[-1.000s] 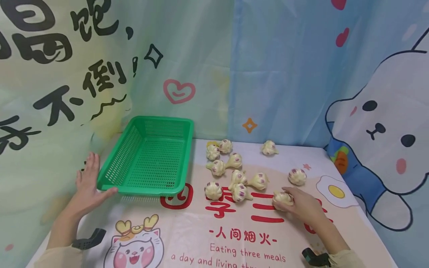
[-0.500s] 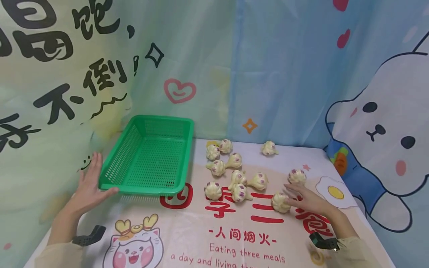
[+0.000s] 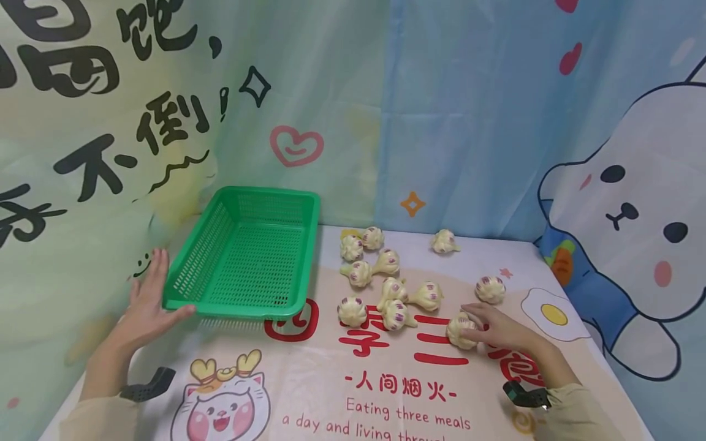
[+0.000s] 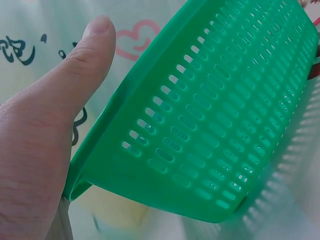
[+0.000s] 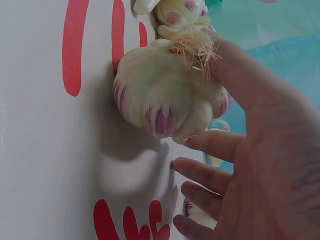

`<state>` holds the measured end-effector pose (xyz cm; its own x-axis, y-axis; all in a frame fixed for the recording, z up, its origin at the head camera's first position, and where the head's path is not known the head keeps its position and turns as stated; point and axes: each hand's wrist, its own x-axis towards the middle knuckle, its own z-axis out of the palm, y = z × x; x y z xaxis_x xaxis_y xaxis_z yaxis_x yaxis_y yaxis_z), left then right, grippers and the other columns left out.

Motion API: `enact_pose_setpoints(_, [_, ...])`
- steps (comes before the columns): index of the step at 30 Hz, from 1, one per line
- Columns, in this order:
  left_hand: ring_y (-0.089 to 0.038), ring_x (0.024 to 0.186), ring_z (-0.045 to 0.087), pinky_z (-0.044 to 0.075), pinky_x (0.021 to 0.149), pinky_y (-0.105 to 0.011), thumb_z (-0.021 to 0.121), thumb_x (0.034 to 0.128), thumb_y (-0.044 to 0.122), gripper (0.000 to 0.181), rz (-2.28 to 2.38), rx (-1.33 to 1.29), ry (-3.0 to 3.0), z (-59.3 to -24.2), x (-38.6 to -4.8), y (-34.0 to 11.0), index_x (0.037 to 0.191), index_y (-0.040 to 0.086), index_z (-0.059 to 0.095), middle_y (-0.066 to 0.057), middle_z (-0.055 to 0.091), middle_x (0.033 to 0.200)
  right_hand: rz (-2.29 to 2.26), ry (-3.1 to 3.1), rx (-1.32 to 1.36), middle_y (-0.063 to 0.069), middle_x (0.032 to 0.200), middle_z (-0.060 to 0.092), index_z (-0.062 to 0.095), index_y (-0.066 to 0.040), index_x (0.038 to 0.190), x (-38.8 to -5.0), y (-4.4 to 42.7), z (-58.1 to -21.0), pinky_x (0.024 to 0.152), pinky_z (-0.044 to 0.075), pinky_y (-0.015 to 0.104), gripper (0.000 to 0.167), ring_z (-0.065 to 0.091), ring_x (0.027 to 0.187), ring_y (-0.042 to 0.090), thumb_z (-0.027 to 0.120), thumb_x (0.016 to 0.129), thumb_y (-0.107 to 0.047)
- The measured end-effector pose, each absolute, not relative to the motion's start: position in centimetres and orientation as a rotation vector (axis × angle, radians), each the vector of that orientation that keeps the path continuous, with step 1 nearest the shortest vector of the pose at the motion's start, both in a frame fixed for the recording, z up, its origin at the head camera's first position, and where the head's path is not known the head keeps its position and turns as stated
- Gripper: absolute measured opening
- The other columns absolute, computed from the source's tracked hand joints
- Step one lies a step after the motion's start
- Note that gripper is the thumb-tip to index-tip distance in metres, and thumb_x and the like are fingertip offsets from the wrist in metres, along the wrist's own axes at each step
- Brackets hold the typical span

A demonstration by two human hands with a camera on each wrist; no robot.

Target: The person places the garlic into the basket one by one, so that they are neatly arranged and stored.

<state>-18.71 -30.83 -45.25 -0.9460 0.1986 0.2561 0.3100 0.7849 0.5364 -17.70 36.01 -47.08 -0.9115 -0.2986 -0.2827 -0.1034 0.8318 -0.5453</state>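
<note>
In the head view my right hand (image 3: 504, 331) has thumb and fingers about a whitish garlic bulb (image 3: 461, 331) with purple streaks. The right wrist view shows that garlic bulb (image 5: 160, 95) close up, its dry roots towards the thumb; the index fingertip meets its other side and the remaining fingers are spread apart. At the left, my left hand (image 3: 144, 312) lies flat against the side of a green perforated plastic basket (image 3: 237, 311), fingers straight. From the left wrist, only the thumb (image 4: 82, 65) and part of the hand show beside the basket's rim.
Several more garlic bulbs (image 3: 396, 315) lie grouped right of the basket. One garlic bulb (image 3: 444, 241) sits near the back curtain (image 3: 463, 122), another garlic bulb (image 3: 490, 290) just beyond my right hand. A printed cloth (image 3: 309, 380) covers the table.
My right hand first covered the garlic bulb, drew back to the right with fingers spread, then came in again around it. The left hand and basket have barely moved.
</note>
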Motion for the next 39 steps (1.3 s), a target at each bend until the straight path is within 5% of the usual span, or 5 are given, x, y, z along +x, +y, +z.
enact_pose_setpoints(26, [-0.043,0.144,-0.011,-0.012,0.107,-0.067,0.072,0.0798,0.039,0.118,-0.966,-0.356,-2.82,-45.9,-18.9,-31.9,0.15,0.019,-0.02,-0.005,-0.024,0.157,-0.782,2.673,-0.271,0.027,0.141,0.04,0.044,-0.001,0.137,-18.2,36.2,-47.3,0.094,0.044,0.058,0.077,0.042,0.123,0.043,0.07,0.081,-0.046])
enact_pose_setpoints(39, [-0.043,0.144,-0.012,-0.008,0.105,-0.07,0.074,0.0778,0.037,0.119,-1.03,-0.379,-2.805,-46.2,-19.0,-32.3,0.15,0.017,-0.018,-0.007,-0.023,0.158,-0.815,2.687,-0.197,0.03,0.148,0.026,0.039,-0.005,0.14,-18.6,35.4,-46.8,0.096,0.037,0.066,0.081,0.027,0.133,0.053,0.071,0.08,-0.048])
